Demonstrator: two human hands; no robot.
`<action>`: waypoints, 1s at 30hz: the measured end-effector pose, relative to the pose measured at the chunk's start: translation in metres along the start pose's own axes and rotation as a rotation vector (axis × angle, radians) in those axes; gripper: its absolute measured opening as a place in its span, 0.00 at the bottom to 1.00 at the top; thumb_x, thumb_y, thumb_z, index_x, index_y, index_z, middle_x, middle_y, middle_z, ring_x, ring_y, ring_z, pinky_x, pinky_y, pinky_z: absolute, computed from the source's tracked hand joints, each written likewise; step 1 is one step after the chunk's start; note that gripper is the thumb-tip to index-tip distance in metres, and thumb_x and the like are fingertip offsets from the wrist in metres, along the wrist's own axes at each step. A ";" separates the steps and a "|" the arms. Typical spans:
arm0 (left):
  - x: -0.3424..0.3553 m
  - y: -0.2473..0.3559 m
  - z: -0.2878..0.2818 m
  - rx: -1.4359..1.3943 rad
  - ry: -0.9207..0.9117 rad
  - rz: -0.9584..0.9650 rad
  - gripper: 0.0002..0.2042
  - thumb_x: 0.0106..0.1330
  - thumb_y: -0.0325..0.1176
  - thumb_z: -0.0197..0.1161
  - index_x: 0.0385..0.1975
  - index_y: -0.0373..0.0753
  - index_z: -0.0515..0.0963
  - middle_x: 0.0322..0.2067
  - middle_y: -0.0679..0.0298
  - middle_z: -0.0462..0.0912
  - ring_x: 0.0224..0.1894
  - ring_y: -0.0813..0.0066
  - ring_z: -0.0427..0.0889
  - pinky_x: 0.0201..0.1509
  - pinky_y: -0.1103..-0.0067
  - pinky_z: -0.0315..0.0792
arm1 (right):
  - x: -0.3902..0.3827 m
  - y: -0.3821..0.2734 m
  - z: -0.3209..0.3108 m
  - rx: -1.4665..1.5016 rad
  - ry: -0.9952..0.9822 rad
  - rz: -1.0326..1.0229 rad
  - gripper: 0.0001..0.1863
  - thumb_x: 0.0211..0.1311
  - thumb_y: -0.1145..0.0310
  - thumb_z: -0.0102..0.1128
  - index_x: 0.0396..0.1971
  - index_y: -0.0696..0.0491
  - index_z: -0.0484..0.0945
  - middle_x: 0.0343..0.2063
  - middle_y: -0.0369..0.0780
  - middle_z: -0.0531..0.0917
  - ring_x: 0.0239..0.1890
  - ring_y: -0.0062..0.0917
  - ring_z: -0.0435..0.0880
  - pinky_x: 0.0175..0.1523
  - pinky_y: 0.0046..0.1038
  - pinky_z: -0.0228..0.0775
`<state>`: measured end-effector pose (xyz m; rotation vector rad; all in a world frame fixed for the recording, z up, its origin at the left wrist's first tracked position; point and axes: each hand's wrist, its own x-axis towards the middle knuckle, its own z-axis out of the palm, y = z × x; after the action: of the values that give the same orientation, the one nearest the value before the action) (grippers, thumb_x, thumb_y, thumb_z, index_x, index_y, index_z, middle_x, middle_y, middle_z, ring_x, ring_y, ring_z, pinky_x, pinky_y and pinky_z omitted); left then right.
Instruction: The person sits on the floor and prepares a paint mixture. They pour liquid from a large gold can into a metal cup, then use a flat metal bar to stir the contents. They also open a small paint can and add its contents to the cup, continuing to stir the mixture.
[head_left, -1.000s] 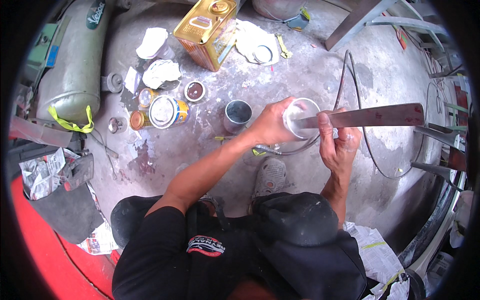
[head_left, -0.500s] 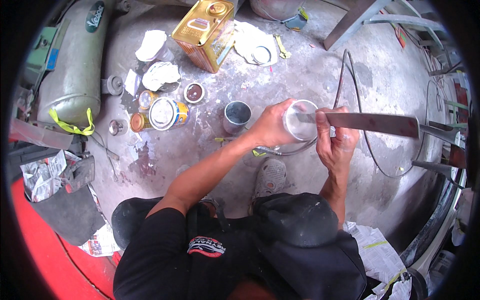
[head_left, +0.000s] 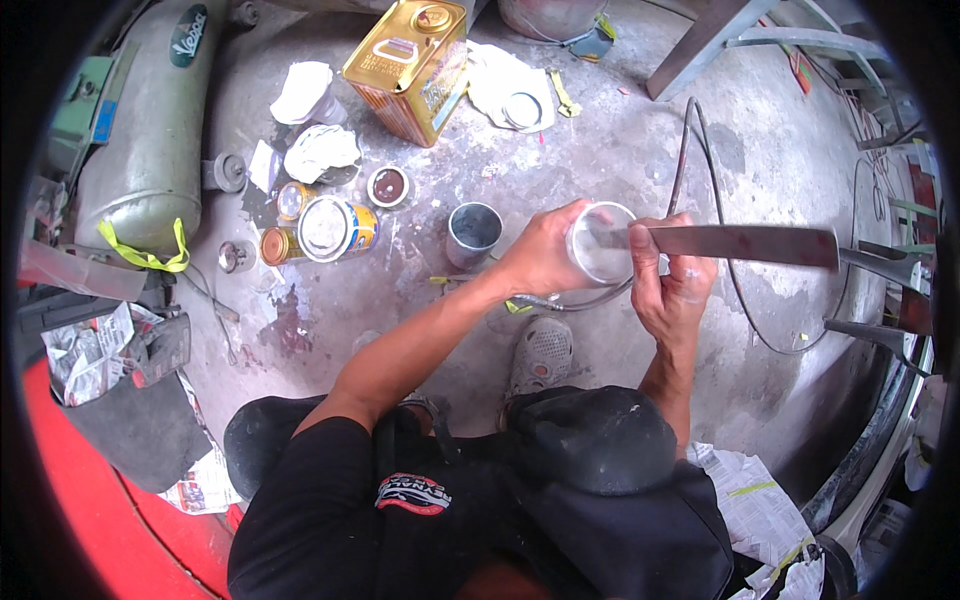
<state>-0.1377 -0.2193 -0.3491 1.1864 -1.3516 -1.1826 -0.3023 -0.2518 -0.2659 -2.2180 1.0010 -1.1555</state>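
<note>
My left hand [head_left: 548,250] is wrapped round a clear plastic cup [head_left: 603,268], which it holds tilted above the floor. A long flat metal strip [head_left: 750,246], like a mixing stick or spatula, is gripped in my right hand [head_left: 676,268], thumb along it. Its left end goes over or into the mouth of the cup; I cannot tell how deep. The right end sticks out past my fingers and has reddish smears. Left of the cup, a container with dark grey contents [head_left: 474,231] stands on the floor.
Left on the floor are a paint can [head_left: 335,228], small amber-lidded jars [head_left: 279,244], a cup of brown paint [head_left: 387,186] and crumpled white paper [head_left: 322,152]. Behind stands a gold metal tin [head_left: 410,75]. A green tank [head_left: 150,130] is far left; a black hose [head_left: 722,200] loops at right.
Almost nothing differs. The metal strip and my right thumb have shifted very slightly at the cup's mouth; both hands keep their hold.
</note>
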 end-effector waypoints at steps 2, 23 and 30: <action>-0.001 0.000 -0.001 0.031 -0.003 -0.001 0.30 0.46 0.40 0.81 0.49 0.39 0.77 0.42 0.53 0.87 0.47 0.61 0.88 0.51 0.69 0.78 | -0.004 0.003 0.000 0.018 -0.023 -0.003 0.02 0.63 0.76 0.68 0.32 0.58 0.85 0.23 0.40 0.81 0.25 0.30 0.80 0.32 0.30 0.68; 0.001 0.000 -0.002 -0.009 0.014 -0.001 0.31 0.45 0.40 0.82 0.50 0.38 0.77 0.42 0.54 0.87 0.47 0.63 0.88 0.51 0.70 0.79 | -0.001 -0.003 0.002 0.084 -0.018 0.102 0.07 0.70 0.75 0.62 0.30 0.61 0.82 0.23 0.37 0.79 0.23 0.18 0.74 0.29 0.24 0.63; -0.001 0.006 -0.001 0.000 0.005 -0.013 0.30 0.45 0.38 0.82 0.49 0.38 0.78 0.42 0.55 0.87 0.46 0.65 0.87 0.51 0.71 0.78 | -0.002 0.001 0.001 0.095 -0.003 0.040 0.03 0.65 0.76 0.66 0.33 0.59 0.84 0.24 0.40 0.81 0.25 0.26 0.79 0.31 0.27 0.67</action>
<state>-0.1367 -0.2178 -0.3431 1.1996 -1.3423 -1.1883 -0.3028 -0.2510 -0.2680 -2.1153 0.9653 -1.1577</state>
